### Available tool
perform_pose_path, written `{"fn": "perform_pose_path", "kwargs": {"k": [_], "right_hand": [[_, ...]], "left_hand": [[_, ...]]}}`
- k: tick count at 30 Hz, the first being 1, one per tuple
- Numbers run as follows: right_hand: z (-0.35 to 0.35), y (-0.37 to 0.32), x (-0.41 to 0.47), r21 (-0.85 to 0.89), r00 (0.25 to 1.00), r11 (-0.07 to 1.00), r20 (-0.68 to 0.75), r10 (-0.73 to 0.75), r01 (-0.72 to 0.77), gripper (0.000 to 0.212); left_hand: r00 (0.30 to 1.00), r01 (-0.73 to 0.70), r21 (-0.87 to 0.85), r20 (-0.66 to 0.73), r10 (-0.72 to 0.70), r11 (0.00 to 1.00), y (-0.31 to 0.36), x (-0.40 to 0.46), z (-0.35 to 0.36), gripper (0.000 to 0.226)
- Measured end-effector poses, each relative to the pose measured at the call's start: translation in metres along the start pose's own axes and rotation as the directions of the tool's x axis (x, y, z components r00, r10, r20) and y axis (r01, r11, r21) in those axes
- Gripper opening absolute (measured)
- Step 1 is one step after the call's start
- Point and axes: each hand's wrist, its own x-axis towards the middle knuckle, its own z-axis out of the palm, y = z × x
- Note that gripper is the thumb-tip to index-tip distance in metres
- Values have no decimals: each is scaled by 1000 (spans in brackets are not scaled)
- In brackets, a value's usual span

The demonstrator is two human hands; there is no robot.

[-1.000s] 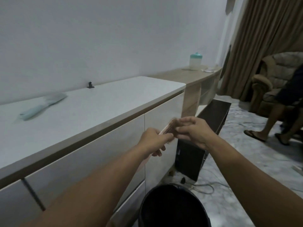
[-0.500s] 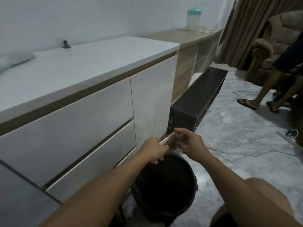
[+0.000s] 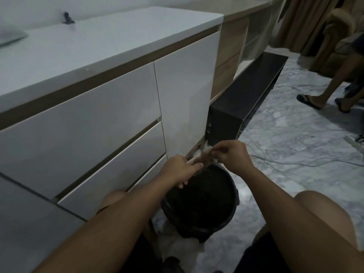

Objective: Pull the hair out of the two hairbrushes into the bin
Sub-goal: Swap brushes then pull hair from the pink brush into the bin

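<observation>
My left hand point(image 3: 180, 170) grips a pinkish hairbrush point(image 3: 199, 162) and holds it over the far rim of a round black bin point(image 3: 232, 217) on the floor. My right hand point(image 3: 233, 154) pinches at the brush's bristle end, where dark hair shows between the fingers. Most of the brush is hidden by both hands. A second, pale green brush point(image 3: 11, 37) lies blurred at the far left of the white cabinet top point(image 3: 94, 46).
White cabinet drawers point(image 3: 98, 119) stand close on the left. A black low unit point(image 3: 248, 99) sits behind the bin, with cables point(image 3: 295, 160) on the marble floor. Another person's legs and sandals point(image 3: 323, 95) are at the right. My knees flank the bin.
I have crouched lower, so the bin now lies directly beneath my hands. Both hands stayed on the brush, and the right hand's fingers have lifted slightly at its end.
</observation>
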Motion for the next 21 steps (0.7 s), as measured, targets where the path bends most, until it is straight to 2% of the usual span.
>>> {"fn": "perform_pose_path", "kwargs": {"k": [3,7,9,12,16,21], "right_hand": [[1,5,1,41,1000,999,-8,21,-21,11],[2,4,-5,19,991,999,129,-29,27,40],[5,1,-9,-36,987,997,151,-60,66,35],[7,0,-11,-91,997,994,53,-55,60,19],[4,7,-7,-51,996,998,-79,39,-43,29],[7,7,-6,-30,955,986,-254,153,-166,25]], "left_hand": [[1000,14,-5,-4,-15,1000,-2,1,2,49],[1000,27,-17,9,-27,999,-2,2,4,50],[1000,17,-24,17,-17,1000,-1,3,7,48],[1000,5,-19,26,-5,1000,-3,4,9,47],[1000,12,-31,11,-12,999,-5,7,10,49],[1000,22,-64,8,-21,998,-3,8,10,53]]}}
